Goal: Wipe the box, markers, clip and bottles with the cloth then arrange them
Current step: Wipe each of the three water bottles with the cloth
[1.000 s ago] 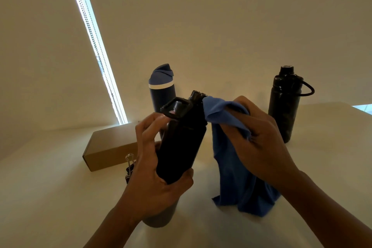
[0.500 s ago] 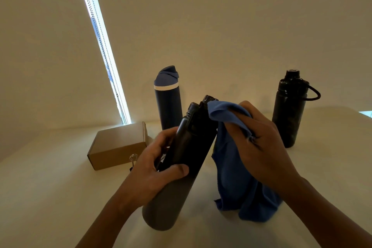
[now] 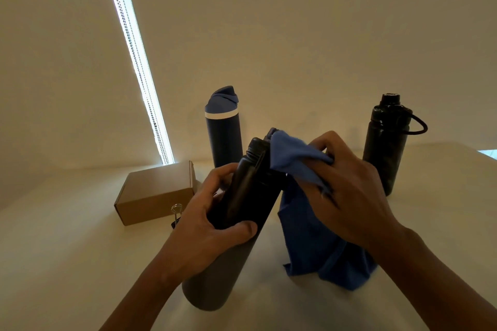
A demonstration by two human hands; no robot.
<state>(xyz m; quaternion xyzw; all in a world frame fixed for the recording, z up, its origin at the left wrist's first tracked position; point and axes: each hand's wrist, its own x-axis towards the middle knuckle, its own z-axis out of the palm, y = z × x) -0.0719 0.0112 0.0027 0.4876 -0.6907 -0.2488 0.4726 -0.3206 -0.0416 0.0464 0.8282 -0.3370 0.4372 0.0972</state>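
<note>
Bottle (image 3: 242, 212), black fading to grey, tilts in our left hand's (image 3: 204, 226) grip; right hand (image 3: 347, 196) pinches the cloth (image 3: 309, 236) on its cap. Handle has turned away.

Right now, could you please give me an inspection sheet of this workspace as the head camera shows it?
Surface: pale table, dimly lit.
Job's things: tilted dark bottle; blue cloth against its upper part; blue-lidded bottle and black loop-handled bottle upright behind; cardboard box closed; binder clip beside the box. Markers: nothing seen.
Clutter: nothing seen.
Grippers: left hand grips the tilted bottle; right hand holds the cloth.
Cables: nothing seen.
Surroundings: plain wall; bright strip with bead chain.
</note>
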